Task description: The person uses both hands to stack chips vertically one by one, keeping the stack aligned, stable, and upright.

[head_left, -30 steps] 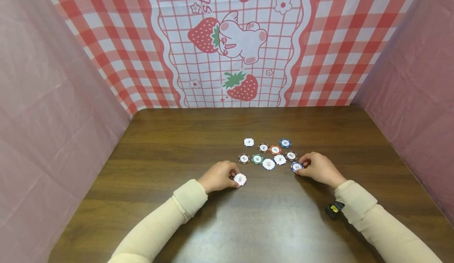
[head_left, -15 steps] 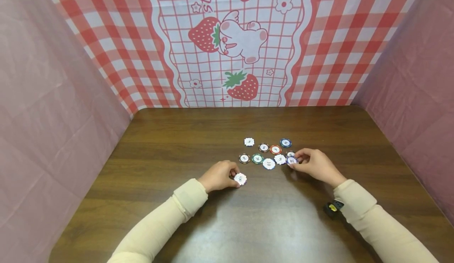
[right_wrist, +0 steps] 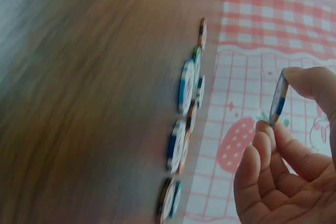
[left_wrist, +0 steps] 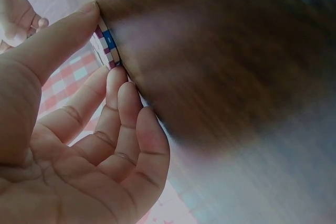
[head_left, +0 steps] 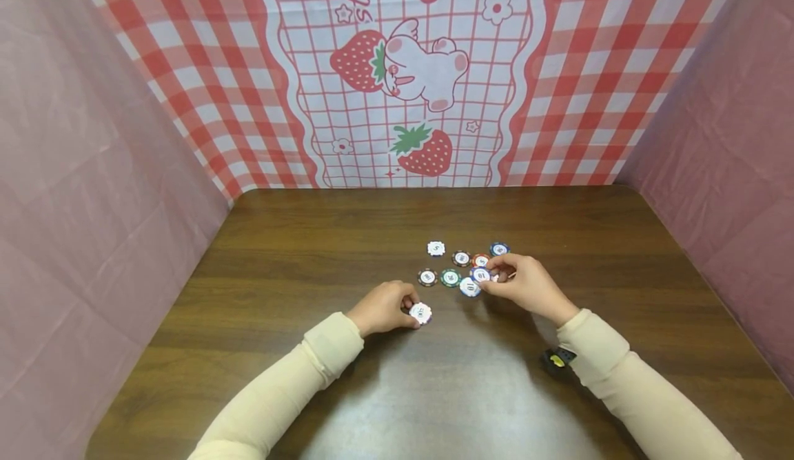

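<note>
My left hand (head_left: 386,308) pinches a small stack of poker chips (head_left: 420,313) by its edges, low over the wooden table. In the left wrist view purple and blue edge bands show between thumb and fingertips (left_wrist: 116,74); the exact number of chips is unclear. Farther right, my right hand (head_left: 527,284) pinches one blue-edged poker chip marked 10 (head_left: 481,276). The right wrist view shows this held chip (right_wrist: 279,98) lifted apart from the chips on the table. It partly covers a white-faced chip with a light-blue edge (head_left: 469,287) from the head view.
Around my right hand lie several flat chips: a green one (head_left: 451,278), a red one (head_left: 480,261), two dark brown ones (head_left: 427,277), a white one (head_left: 436,248) and a blue one (head_left: 499,248). A checked strawberry cloth (head_left: 397,101) hangs behind the table (head_left: 298,239).
My right hand has lifted the blue-edged chip from the right end of the group and carried it left over the other chips. The left hand has stayed in place.
</note>
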Motion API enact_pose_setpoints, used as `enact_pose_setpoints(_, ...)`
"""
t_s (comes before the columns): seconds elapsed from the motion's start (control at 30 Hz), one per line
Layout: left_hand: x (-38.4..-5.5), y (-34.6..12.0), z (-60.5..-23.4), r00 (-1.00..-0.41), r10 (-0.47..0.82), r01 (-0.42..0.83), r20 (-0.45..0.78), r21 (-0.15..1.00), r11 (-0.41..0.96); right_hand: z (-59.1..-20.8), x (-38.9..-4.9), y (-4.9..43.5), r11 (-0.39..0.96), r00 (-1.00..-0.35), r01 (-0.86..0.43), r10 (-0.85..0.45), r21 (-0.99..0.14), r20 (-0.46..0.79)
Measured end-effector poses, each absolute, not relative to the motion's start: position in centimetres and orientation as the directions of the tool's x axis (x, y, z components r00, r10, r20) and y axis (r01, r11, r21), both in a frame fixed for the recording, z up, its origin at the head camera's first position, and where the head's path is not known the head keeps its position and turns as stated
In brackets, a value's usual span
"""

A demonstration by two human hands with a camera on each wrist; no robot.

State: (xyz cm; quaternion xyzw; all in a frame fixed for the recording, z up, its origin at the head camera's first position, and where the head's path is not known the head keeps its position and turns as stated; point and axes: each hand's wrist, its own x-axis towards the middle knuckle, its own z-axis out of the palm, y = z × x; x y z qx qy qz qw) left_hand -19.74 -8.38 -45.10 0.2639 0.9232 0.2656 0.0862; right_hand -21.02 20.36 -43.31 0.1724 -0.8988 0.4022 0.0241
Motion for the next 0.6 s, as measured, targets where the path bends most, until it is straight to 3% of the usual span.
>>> enact_pose_setpoints(0.6,-19.8,-8.4,-45.0,-0.839,0.544,0.45,-0.015,0.542,0.71,-43.8,-21.1,14.5,0.498,-0.867,-0.442,-0.45,-0.746,0.213)
